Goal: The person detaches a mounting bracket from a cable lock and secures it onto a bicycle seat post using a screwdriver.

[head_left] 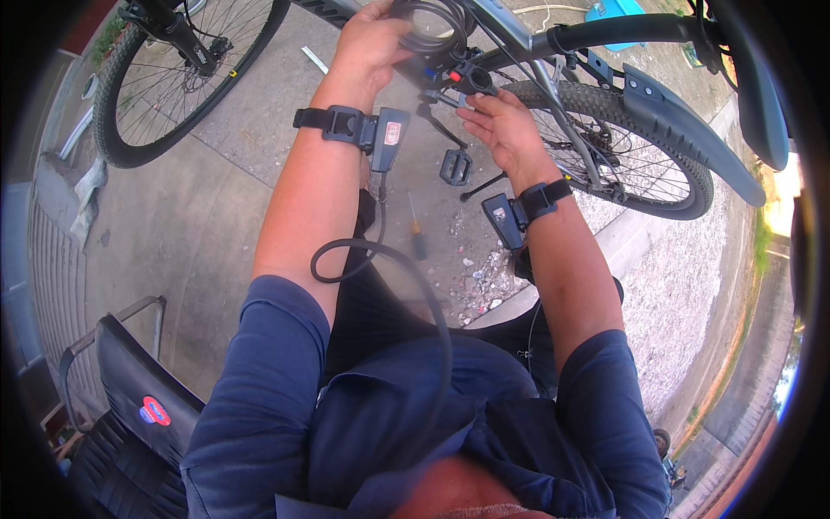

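Black, smooth-skinned coiled cable sits at the top centre of the frame, directly to the right of the left hand and above and left of the right hand. The left hand is nearer to it; its fingers and thumb close on the coil's left side. Just below the coil is a black clamp bracket with a rounded end and a red insert. Its long axis slopes from upper left to lower right, toward the right hand, whose thumb and fingertips pinch its lower end.

Both parts are beside the smooth grey tubing of the bicycle frame. Below them hangs a black pedal with an open, angular cage. The rear tyre, at upper right, carries knobbly rubber tread beneath a curved, dull mudguard. A slim-shafted screwdriver lies on the gritty concrete at centre.
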Tool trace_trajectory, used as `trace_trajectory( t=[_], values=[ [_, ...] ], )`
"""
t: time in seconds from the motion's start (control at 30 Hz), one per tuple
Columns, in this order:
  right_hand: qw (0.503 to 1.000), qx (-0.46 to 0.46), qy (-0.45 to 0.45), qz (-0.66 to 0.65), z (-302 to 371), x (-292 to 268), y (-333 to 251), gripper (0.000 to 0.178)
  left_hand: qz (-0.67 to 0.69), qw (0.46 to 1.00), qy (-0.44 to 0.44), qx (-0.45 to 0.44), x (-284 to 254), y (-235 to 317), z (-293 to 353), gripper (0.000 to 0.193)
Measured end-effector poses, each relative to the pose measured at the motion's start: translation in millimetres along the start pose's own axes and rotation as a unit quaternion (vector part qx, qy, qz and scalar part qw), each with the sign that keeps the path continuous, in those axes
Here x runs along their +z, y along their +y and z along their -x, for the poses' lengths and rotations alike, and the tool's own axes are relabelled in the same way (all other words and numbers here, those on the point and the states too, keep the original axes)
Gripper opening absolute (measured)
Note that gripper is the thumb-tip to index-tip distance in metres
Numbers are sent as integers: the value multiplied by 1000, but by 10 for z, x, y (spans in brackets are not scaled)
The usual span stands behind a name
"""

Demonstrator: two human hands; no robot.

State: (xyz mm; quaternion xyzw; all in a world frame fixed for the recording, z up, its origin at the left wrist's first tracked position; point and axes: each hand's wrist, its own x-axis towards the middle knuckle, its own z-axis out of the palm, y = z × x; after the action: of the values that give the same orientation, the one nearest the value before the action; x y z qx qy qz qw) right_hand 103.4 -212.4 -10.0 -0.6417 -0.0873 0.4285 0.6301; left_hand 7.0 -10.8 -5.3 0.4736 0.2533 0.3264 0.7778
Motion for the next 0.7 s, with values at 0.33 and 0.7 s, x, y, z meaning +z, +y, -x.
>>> trace_trajectory(
  t=[0.33,0.7],
  values=[
    [1000,5,8,-6,-11,-27,-6,47,-2,1000,-3,-2,-23,-19,-23,31],
    [1000,4,-6,3,-31,-70,8,52,2,1000,-3,-10,-5,-5,0,29]
  ],
)
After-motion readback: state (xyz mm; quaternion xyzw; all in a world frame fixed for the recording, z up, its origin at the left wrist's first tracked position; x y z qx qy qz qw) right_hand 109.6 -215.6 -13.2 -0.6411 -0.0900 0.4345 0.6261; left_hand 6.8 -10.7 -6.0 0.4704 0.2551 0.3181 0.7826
